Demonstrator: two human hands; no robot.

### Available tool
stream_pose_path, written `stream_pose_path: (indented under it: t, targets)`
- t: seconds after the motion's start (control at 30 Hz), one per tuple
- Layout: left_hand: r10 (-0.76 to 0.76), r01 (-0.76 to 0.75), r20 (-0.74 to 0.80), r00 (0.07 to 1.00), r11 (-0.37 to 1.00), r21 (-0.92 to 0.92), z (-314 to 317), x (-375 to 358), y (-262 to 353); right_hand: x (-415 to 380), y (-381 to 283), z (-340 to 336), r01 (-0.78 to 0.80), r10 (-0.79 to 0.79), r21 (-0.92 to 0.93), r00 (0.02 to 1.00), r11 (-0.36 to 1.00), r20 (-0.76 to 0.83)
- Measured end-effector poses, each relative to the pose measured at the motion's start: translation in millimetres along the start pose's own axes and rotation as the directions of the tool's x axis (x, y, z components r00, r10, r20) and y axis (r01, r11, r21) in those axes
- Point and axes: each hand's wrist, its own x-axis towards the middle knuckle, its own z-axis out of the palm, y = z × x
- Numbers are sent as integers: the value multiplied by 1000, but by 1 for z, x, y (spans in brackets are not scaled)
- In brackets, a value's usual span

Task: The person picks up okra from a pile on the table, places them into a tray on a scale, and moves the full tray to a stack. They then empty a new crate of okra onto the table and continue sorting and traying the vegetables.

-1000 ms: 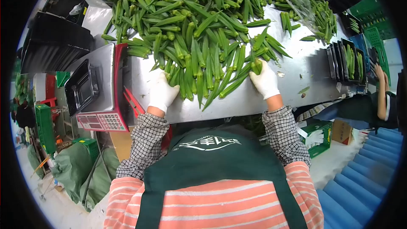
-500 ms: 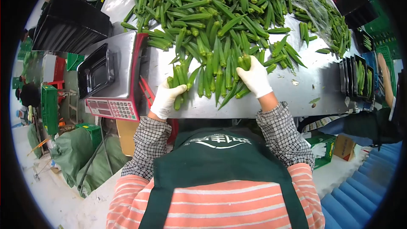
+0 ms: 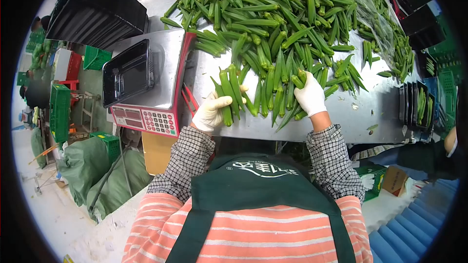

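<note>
White gloves cover both my hands. My left hand is closed round a small bunch of okra pods, held upright near the table's front edge. My right hand grips okra at the right side of a row of loose pods. Between the hands, several pods lie side by side on the metal table. Behind them spreads a large okra pile. Left of my left hand, an empty black tray rests tilted on the scale.
Stacked black trays stand at the back left. Black trays with okra are at the table's right end. Plastic film lies across okra at the back right. Red-handled scissors lie beside the scale. Part of another person's arm shows at the right.
The view has shifted, so the table and scale appear farther right. My left hand has raised its bunch of okra off the table. My right hand remains at the right side of the row.
</note>
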Motion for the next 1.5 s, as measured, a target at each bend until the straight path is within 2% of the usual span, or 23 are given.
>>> stream_pose_path:
  t: [0.07, 0.17, 0.2, 0.27, 0.3, 0.33, 0.43, 0.57, 0.6, 0.7, 0.77, 0.83, 0.9, 0.97, 1.03, 1.07, 1.1, 1.17, 1.23, 1.27, 1.33, 1.43, 1.5]
  targets:
    - [-32, 29, -75, 997, 999, -35, -6, 5, 2, 1, 8, -3, -73, 55, 264, 996, 962, 75]
    - [-33, 48, -84, 996, 981, 189, -7, -1, 11, -1, 13, -15, -201, 113, 629, 978, 751, 177]
    - [13, 65, -184, 983, 909, 411, 20, -8, 20, -4, 10, -25, -253, 132, 701, 966, 667, 223]
    - [213, 190, -292, 932, 399, 897, 17, -1, 19, -10, 13, -31, -321, 132, 807, 946, 496, 295]
    - [332, 276, -276, 902, 48, 960, 16, 1, 20, -15, 8, -34, -306, 121, 829, 951, 467, 283]
    - [312, 278, -284, 907, 65, 958, 13, -3, 25, -19, -3, -40, -283, 107, 855, 959, 435, 263]
    - [156, 207, -371, 916, 608, 767, 22, -11, 36, -26, -16, -51, -302, 62, 884, 952, 356, 300]
    - [-5, 183, -263, 965, 732, 656, 23, -18, 45, -22, -38, -56, -314, -12, 912, 945, 264, 328]
    - [-82, 163, -192, 978, 872, 461, 45, -27, 56, -27, -44, -56, -334, -36, 908, 935, 253, 353]
    - [-11, 8, 32, 999, 995, 98, 37, -42, 59, -19, -66, -52, -389, -152, 885, 888, 254, 434]
    - [8, -9, 18, 1000, 996, 87, 23, -50, 65, -13, -91, -49, -382, -246, 869, 851, 315, 464]
    - [142, -140, -33, 989, 989, 57, 28, -65, 82, -4, -127, -54, -388, -374, 852, 776, 353, 508]
    - [382, -375, -77, 921, 923, 93, 26, -87, 109, 5, -167, -53, -336, -491, 850, 704, 406, 513]
    - [577, -542, -86, 813, 801, 253, 20, -117, 150, 22, -213, -52, -212, -570, 792, 591, 573, 571]
    - [710, -601, -60, 702, 635, 486, 15, -144, 191, 37, -266, -35, -24, -674, 801, 525, 598, 519]
    - [707, -580, -40, 707, 610, 540, 8, -155, 209, 40, -298, -35, 5, -700, 783, 451, 622, 553]
    - [700, -554, -23, 714, 585, 592, 3, -165, 223, 43, -325, -20, 196, -765, 785, 449, 588, 461]
    - [729, -527, -31, 684, 523, 671, -3, -177, 244, 44, -378, 9, 343, -769, 697, 398, 630, 500]
    - [750, -465, -43, 660, 454, 760, -8, -182, 262, 35, -420, 35, 641, -780, 479, 337, 600, 526]
    - [757, -416, -55, 651, 417, 809, -11, -183, 270, 30, -436, 49, 694, -762, 407, 323, 594, 562]
    - [748, -312, -70, 660, 358, 880, -21, -179, 285, 24, -443, 74, 766, -783, 350, 303, 539, 543]
    - [647, -135, -47, 761, 228, 964, -27, -160, 301, 33, -422, 65, 792, -911, 452, 368, 411, 185]
    - [558, -84, -10, 830, 141, 986, -46, -137, 309, 43, -393, 28, 650, -846, 560, 493, 514, 205]
